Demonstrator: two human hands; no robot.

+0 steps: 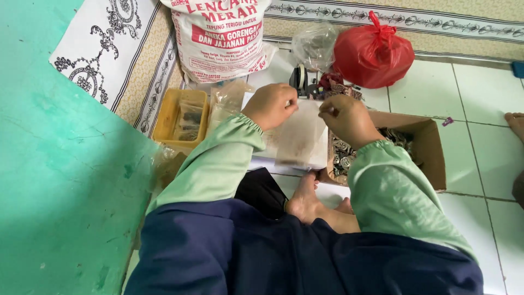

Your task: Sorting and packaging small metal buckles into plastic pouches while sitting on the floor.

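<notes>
My left hand and my right hand both pinch the top edge of a clear plastic bag that hangs between them, its lower part tinted brownish. The fingers of both hands are closed on the bag's rim. Just right of the bag, under my right wrist, stands an open cardboard box holding several small round metal pieces. My light green sleeves reach to both wrists. My bare feet rest on the floor below the bag.
A yellow plastic tray with small filled bags stands at the left, loose clear bags beside it. A large printed flour sack, a clear bag and a red plastic bag sit behind. Green wall at left; another person's foot at right.
</notes>
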